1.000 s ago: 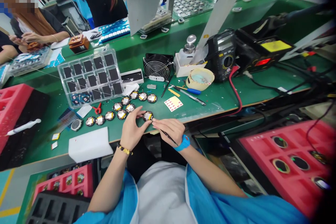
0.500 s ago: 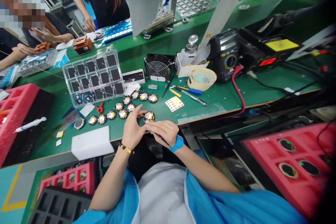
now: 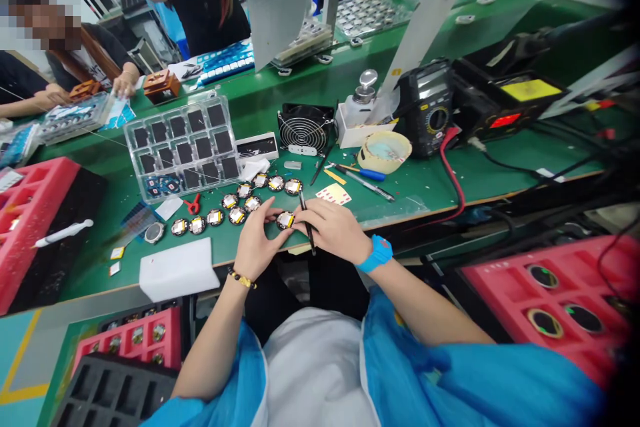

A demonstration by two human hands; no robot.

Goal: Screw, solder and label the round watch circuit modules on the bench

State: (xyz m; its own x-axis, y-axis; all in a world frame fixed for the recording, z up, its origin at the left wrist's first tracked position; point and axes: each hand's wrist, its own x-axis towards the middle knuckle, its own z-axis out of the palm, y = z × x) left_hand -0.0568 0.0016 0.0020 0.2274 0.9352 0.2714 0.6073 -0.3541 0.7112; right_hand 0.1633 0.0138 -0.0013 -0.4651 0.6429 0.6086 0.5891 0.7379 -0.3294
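A small round watch module (image 3: 285, 219), with a yellow patch on its face, is being pinched at frame centre, just above the near edge of the green bench (image 3: 450, 180). It is being steadied by the left hand (image 3: 257, 240), fingers curled and closed onto its left rim. The right hand (image 3: 334, 230) is being kept mostly closed: fingertips are being pressed against the module's right side, and a thin black tool (image 3: 306, 221), probably tweezers or a probe, is being gripped between the fingers, tip pointing up-frame. The exact contact under the fingertips is not being shown clearly.

The module is being judged as light, stiff and fragile, with exposed parts on top; the rim is being judged the safe place to take hold, not the face. Slipping on the smooth mat is likely if it is being pushed sideways.

More round modules (image 3: 235, 203) are being laid out in rows just left of and above the hands. A clear compartment tray (image 3: 183, 147) of dark squares is sitting at upper left of centre, a small fan (image 3: 305, 128) above centre, a multimeter (image 3: 430, 113) at upper right, a white foam block (image 3: 175, 268) at lower left. Other people's hands are being seen along the top edge, well apart.
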